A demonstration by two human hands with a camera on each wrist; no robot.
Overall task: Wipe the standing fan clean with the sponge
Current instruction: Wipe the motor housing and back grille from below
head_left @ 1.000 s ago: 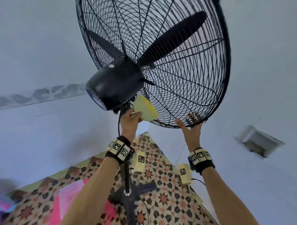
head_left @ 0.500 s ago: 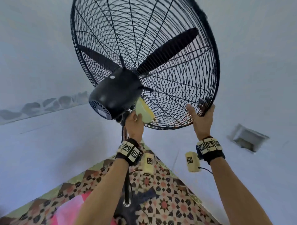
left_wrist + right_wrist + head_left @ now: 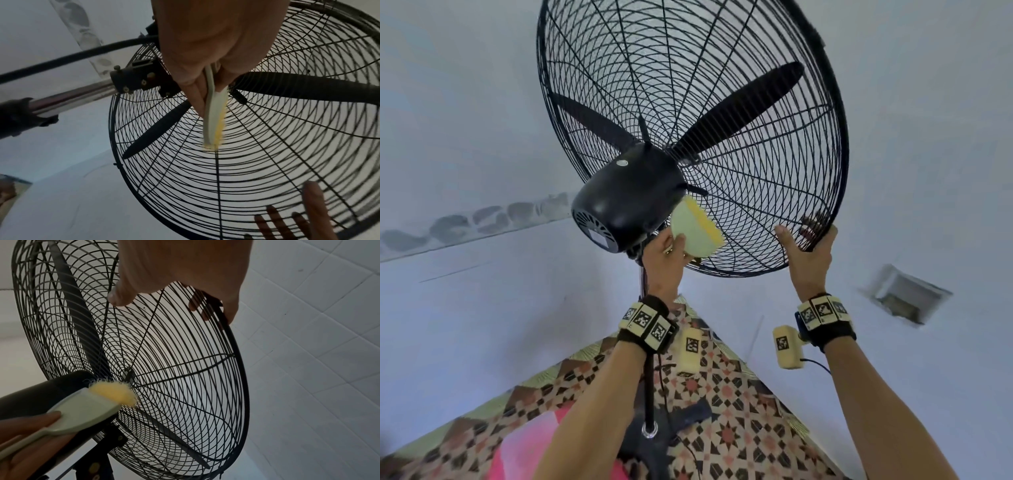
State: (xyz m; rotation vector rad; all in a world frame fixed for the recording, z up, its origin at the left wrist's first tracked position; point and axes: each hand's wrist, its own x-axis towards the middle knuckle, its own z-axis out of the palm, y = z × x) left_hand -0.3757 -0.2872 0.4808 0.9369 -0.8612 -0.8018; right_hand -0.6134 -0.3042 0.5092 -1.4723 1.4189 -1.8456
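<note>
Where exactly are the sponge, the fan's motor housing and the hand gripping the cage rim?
sponge [image 3: 697,233]: head view, on its pale green back.
motor housing [image 3: 626,195]: head view, on its glossy black side.
right hand [image 3: 808,253]: head view, on the back of the hand gripping the rim.

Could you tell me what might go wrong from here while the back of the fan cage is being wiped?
The right hand has fingers hooked through the cage rim, so a slip could pinch them on the wires. The sponge, held by the left hand, shows frayed yellow fibres at the wires; they may snag and tear.
</note>
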